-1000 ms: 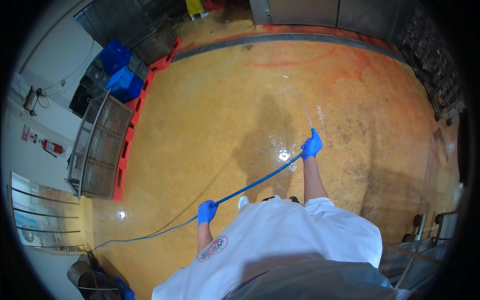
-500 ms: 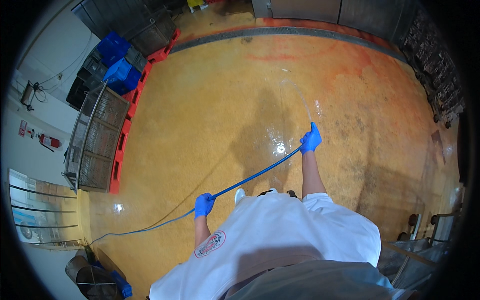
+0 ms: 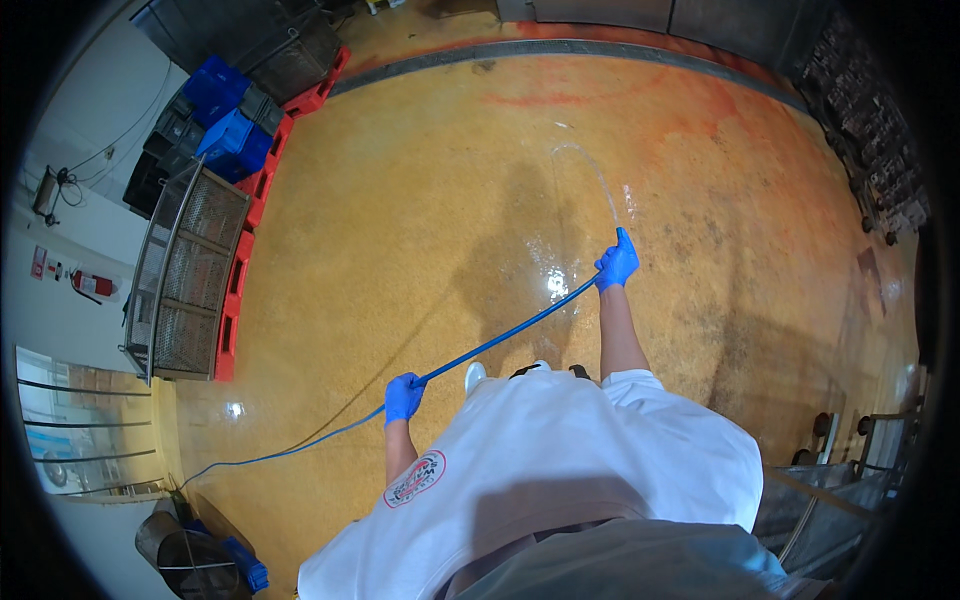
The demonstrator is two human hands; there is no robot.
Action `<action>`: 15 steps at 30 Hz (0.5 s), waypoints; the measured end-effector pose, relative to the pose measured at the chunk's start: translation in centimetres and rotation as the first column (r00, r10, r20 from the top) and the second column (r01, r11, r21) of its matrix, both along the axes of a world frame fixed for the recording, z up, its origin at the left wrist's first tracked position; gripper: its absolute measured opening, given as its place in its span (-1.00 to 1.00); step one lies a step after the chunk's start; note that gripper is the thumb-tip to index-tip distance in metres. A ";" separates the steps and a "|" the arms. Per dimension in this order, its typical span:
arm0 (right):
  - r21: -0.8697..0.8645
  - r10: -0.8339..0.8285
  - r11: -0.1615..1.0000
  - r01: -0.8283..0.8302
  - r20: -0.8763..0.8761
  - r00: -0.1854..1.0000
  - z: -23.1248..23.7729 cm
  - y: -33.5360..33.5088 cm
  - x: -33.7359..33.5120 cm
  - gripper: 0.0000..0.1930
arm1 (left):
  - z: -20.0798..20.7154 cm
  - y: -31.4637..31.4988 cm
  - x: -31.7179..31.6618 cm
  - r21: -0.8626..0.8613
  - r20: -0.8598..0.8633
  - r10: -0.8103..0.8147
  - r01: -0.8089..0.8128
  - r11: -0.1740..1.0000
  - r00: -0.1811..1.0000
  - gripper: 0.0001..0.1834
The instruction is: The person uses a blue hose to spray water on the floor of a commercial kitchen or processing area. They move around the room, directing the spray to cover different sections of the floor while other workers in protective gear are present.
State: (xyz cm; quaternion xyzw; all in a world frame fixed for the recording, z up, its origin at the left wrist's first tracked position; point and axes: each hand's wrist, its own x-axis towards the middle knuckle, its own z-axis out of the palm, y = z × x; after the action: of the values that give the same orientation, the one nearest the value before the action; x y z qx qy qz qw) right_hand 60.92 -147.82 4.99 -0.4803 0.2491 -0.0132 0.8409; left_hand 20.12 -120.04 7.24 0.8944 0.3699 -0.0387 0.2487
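On my remote screen I see the blue-gloved left hand [image 3: 403,398] clamped around a long, flexible blue hose [image 3: 510,335] and the blue-gloved right hand [image 3: 617,262] closed on its far end. The hose spans between them above the wet yellow floor [image 3: 350,240], in front of a white shirt [image 3: 560,435]. A thin, curved stream of clear water [image 3: 605,183] leaves it; a grey metal-mesh bin [image 3: 207,270] stands well apart, to the left.
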 end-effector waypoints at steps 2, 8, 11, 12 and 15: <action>-0.008 -0.008 1.000 0.008 0.008 1.000 0.0 0.1 -0.1 -0.78 | 0.0 0.1 -0.1 -0.011 0.004 0.012 -0.012 1.000 1.000 -0.78; -0.033 0.000 0.999 -0.001 -0.001 1.000 0.1 -0.2 -0.2 -0.77 | 0.3 -0.2 -0.1 -0.027 0.009 0.021 -0.021 0.999 1.000 -0.77; -0.014 0.012 1.000 -0.012 -0.007 1.000 0.2 -0.2 -0.2 -0.77 | 0.4 -0.2 -0.1 -0.020 -0.028 0.017 -0.018 1.000 0.999 -0.76; -0.004 0.008 1.000 -0.008 -0.012 1.000 0.3 -0.1 -0.3 -0.77 | 0.2 -0.2 -0.2 -0.014 -0.009 0.012 -0.012 1.000 1.000 -0.76; 0.023 0.001 1.000 0.000 -0.023 1.000 1.0 0.2 -0.3 -0.78 | -0.2 0.0 -0.3 -0.009 0.024 0.006 -0.006 1.000 1.000 -0.76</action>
State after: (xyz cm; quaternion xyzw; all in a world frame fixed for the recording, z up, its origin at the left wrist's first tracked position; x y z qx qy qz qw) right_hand 60.63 -147.65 5.98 -0.4709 0.2587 -0.0047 0.8434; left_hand 19.82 -120.04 7.02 0.8925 0.3695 -0.0289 0.2572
